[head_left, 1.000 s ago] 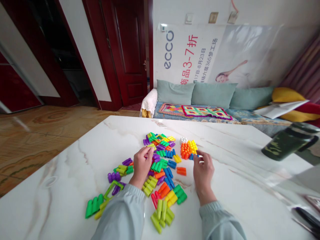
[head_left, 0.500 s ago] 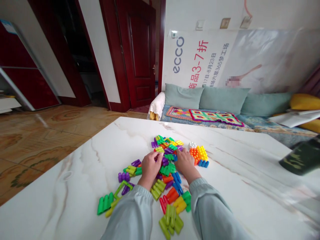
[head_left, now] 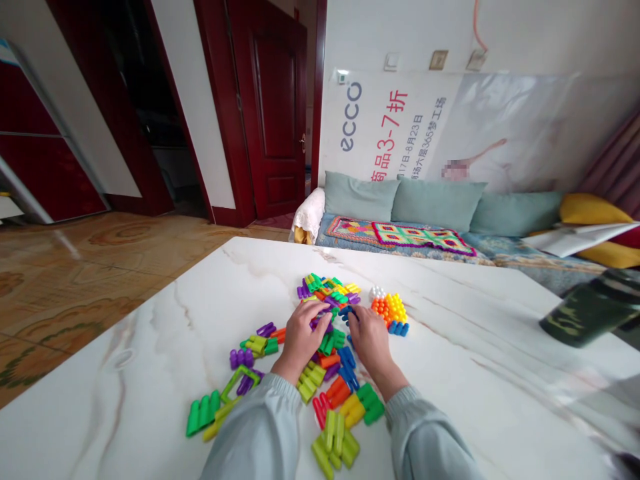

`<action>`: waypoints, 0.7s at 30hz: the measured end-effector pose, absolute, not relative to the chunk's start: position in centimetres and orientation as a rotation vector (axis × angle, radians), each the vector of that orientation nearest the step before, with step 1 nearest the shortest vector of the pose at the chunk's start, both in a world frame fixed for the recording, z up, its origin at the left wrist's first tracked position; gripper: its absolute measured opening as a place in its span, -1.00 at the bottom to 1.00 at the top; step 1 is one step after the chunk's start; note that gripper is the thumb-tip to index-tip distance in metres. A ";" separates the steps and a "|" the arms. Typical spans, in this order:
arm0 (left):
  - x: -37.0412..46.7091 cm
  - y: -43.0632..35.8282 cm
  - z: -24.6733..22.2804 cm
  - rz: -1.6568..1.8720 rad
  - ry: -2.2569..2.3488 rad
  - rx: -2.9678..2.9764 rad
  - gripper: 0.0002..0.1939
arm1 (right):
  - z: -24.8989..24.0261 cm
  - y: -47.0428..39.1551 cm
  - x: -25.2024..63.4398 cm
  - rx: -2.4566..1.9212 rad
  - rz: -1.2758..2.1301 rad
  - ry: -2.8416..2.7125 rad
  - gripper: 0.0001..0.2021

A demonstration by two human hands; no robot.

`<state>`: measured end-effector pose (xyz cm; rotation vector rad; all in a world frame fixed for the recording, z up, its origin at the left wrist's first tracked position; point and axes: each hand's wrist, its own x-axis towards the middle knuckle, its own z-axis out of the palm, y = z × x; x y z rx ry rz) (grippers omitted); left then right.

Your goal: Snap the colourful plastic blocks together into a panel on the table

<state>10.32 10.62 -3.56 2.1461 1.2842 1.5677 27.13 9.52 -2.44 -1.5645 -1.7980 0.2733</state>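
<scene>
Many coloured plastic pieces lie loose on a white marbled table. My left hand is closed over the middle of the pile, fingertips around a purple piece. Just to its right, my right hand pinches a dark blue piece between thumb and fingers. Green pieces lie between the hands. Beyond my right hand is a cluster of orange, yellow and white knobs, with a blue piece beside it.
Nearer me lie yellow-green pieces, and a green piece is at the left. A dark green bottle lies toward the right edge. Behind the table stands a sofa with pillows.
My right hand has lifted a little and now shows a dark blue piece in its fingertips. My left hand's fingers have shifted over the purple piece. The view has moved slightly right.
</scene>
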 end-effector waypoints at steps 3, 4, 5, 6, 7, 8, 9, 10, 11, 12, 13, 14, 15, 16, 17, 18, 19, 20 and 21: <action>10.6 10.2 -2.9 1.564 1.157 2.153 -0.75 | -3.6 7.4 27.1 -1.197 0.928 -1.177 -0.68; 10.7 10.1 -2.8 1.540 1.120 2.164 -0.74 | -4.0 6.7 27.0 -1.086 1.096 -1.007 -0.66; 10.9 10.0 -2.7 1.507 1.086 2.186 -0.72 | -4.3 6.2 26.8 -0.996 1.221 -0.865 -0.65; 11.1 10.0 -2.7 1.472 1.058 2.219 -0.71 | -4.4 5.7 26.7 -0.927 1.304 -0.757 -0.63; 11.3 9.9 -2.8 1.445 1.034 2.255 -0.69 | -4.5 5.4 26.6 -0.876 1.353 -0.678 -0.62; 11.5 9.9 -2.9 1.429 1.018 2.286 -0.68 | -4.5 5.2 26.5 -0.839 1.382 -0.629 -0.61; 11.7 9.9 -3.0 1.423 1.011 2.306 -0.68 | -4.5 5.1 26.5 -0.816 1.402 -0.605 -0.60; 11.9 9.9 -3.2 1.422 1.010 2.315 -0.70 | -4.5 5.1 26.5 -0.803 1.415 -0.599 -0.60; 12.0 10.0 -3.3 1.424 1.013 2.314 -0.74 | -4.4 5.1 26.6 -0.803 1.421 -0.605 -0.60; 12.1 10.0 -3.5 1.425 1.018 2.309 -0.78 | -4.4 5.1 26.6 -0.818 1.420 -0.623 -0.60; 12.2 10.0 -3.6 1.424 1.025 2.302 -0.82 | -4.4 5.2 26.7 -0.850 1.403 -0.656 -0.60; 12.2 10.0 -3.8 1.427 1.031 2.298 -0.84 | -4.4 5.2 26.8 -0.898 1.365 -0.705 -0.60; 12.2 10.1 -3.9 1.438 1.037 2.298 -0.85 | -4.5 5.2 26.9 -0.961 1.296 -0.766 -0.61; 12.1 10.1 -4.1 1.453 1.045 2.303 -0.84 | -4.5 5.2 27.0 -1.031 1.191 -0.834 -0.62; 12.1 10.1 -4.2 1.467 1.052 2.317 -0.84 | -4.6 5.2 27.1 -1.098 1.061 -0.903 -0.63; 12.1 10.2 -4.3 1.476 1.055 2.337 -0.83 | -4.6 5.1 27.2 -1.152 0.918 -0.971 -0.65; 12.1 10.2 -4.4 1.480 1.052 2.362 -0.84 | -4.5 5.1 27.2 -1.189 0.781 -1.037 -0.67; 12.1 10.1 -4.4 1.478 1.043 2.392 -0.85 | -4.5 5.0 27.3 -1.211 0.658 -1.098 -0.69; 12.1 10.1 -4.4 1.475 1.027 2.421 -0.87 | -4.4 4.9 27.3 -1.221 0.558 -1.152 -0.71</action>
